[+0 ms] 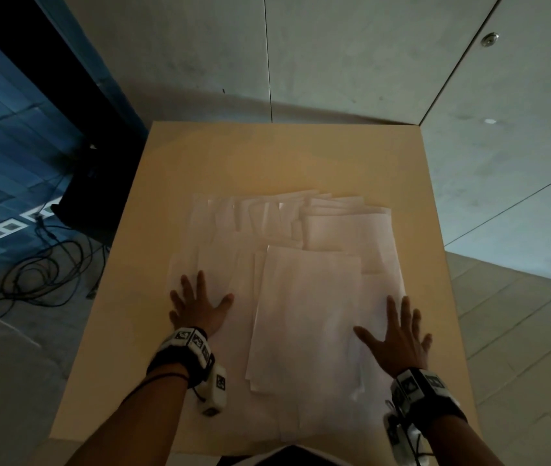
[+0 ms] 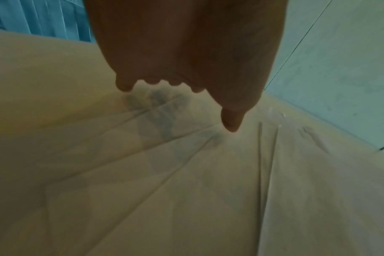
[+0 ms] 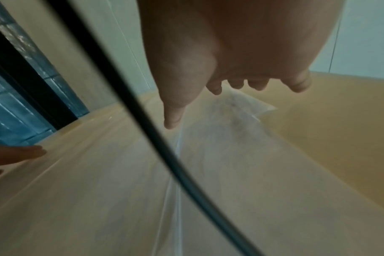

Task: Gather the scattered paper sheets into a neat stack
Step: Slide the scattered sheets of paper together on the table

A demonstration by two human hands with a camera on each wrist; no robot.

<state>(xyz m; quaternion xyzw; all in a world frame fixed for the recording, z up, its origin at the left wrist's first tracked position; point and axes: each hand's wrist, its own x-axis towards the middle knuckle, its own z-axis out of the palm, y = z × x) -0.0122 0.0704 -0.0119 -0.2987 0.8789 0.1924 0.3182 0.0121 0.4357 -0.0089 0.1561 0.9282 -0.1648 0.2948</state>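
Note:
Several white paper sheets (image 1: 304,297) lie overlapping and fanned out across the middle of a tan table (image 1: 267,156). My left hand (image 1: 196,302) is spread flat, palm down, at the left edge of the spread. My right hand (image 1: 398,334) is spread flat at its right edge. In the left wrist view my left hand (image 2: 186,97) hovers just over the sheets (image 2: 186,190), casting a shadow on them. In the right wrist view my right hand (image 3: 230,90) has straight fingers above the sheets (image 3: 219,155). Neither hand holds anything.
The table's far half is bare wood. A grey wall (image 1: 334,55) stands behind it. Off the left edge are a dark stand (image 1: 99,183) and loose cables (image 1: 32,270) on the floor. A black cable (image 3: 143,121) crosses the right wrist view.

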